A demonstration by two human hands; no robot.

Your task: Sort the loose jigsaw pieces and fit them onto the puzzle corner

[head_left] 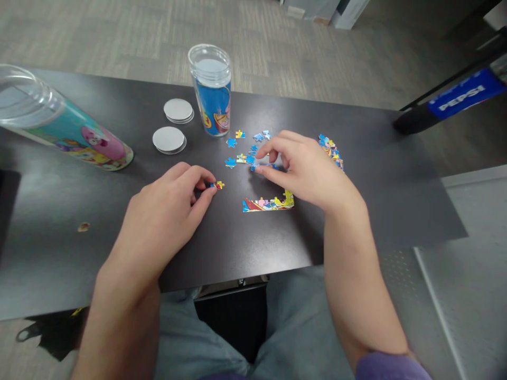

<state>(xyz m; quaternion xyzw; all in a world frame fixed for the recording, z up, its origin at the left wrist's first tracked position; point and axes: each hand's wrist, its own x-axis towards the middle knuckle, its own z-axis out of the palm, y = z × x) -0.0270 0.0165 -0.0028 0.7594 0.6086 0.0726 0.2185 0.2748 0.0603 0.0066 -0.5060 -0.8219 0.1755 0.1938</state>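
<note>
My left hand (170, 206) pinches a small red and yellow jigsaw piece (218, 185) between thumb and fingers, just over the dark table (222, 243). To its right, my right hand (299, 166) hovers over a scatter of loose blue jigsaw pieces (251, 159), thumb and index finger parted around some of them. No piece shows between those fingertips. Below that hand lies a joined strip of puzzle edge (267, 205), which turns up at its right end. A pile of more pieces (331, 150) sits beyond my right wrist, partly covered by it.
A clear tube with a blue cartoon picture (214, 100) stands behind the pieces. At far left is a larger teal and pink tube (79, 126). Two stacks of white discs (178, 110) lie between them. A Pepsi bottle (455, 100) is at the right edge.
</note>
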